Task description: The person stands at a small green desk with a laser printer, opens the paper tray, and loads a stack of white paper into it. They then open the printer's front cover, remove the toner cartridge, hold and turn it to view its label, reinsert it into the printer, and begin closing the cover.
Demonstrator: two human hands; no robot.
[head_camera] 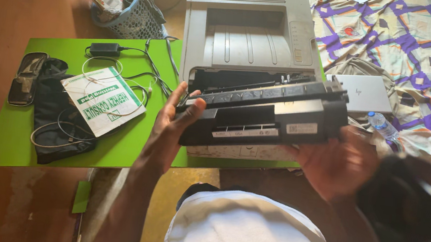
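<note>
A long black toner cartridge (268, 115) is held level in front of a grey printer (250, 35) whose front hatch stands open. My left hand (176, 122) grips the cartridge's left end, thumb on top. My right hand (335, 161) cups its right end from below and looks blurred. The printer sits at the right end of a bright green table (13, 138).
On the table lie a white and green notepad (102, 99), thin white cables, a black power adapter (104, 49) and a black pouch (55, 121). A woven basket (128, 10) stands behind. A silver laptop (365, 93) and a water bottle (382, 125) rest on a patterned bedspread (423, 46).
</note>
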